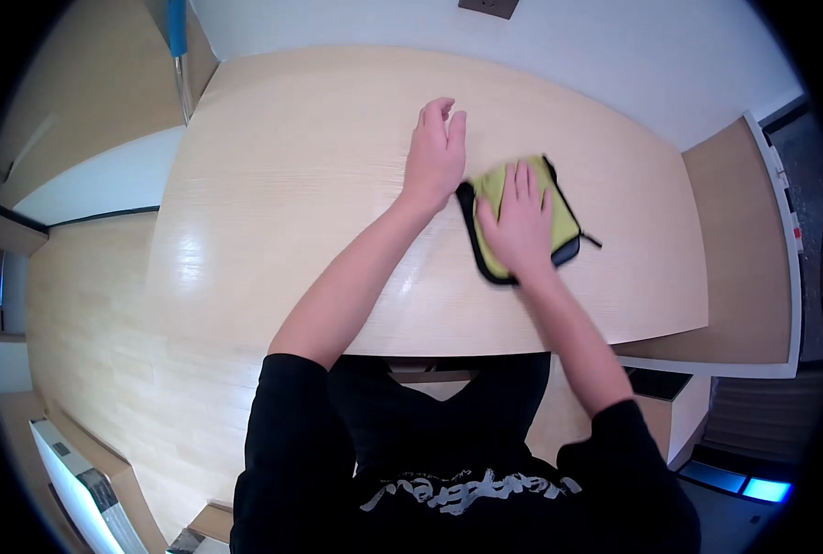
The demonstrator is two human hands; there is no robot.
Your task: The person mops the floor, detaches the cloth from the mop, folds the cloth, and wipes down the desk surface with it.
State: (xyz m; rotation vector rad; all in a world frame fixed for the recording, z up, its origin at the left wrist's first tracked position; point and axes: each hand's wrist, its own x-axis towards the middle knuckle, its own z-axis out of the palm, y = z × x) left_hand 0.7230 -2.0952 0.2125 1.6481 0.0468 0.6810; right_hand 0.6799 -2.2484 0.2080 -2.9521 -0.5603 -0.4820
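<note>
A yellow-green folded cloth [491, 242] with thick black edging lies on the light wood-grain table [273, 231], right of the middle. Its edges are slightly blurred. A short black tab sticks out from its right side, and a dark patch shows at its near right corner. My right hand [520, 226] rests flat on top of it, fingers stretched out and a little spread, palm down. My left hand [436, 152] is just left of the cloth and farther out, turned on its side over the table. Its fingers are loosely bent, the thumb stands apart, and nothing shows in it.
A white wall [356, 23] with a dark socket plate [488, 7] borders the table's far edge. Along the right side stands a wooden panel [744, 249] with a white edge. A blue-handled tool [179, 37] is at the upper left. My lap is below the near edge.
</note>
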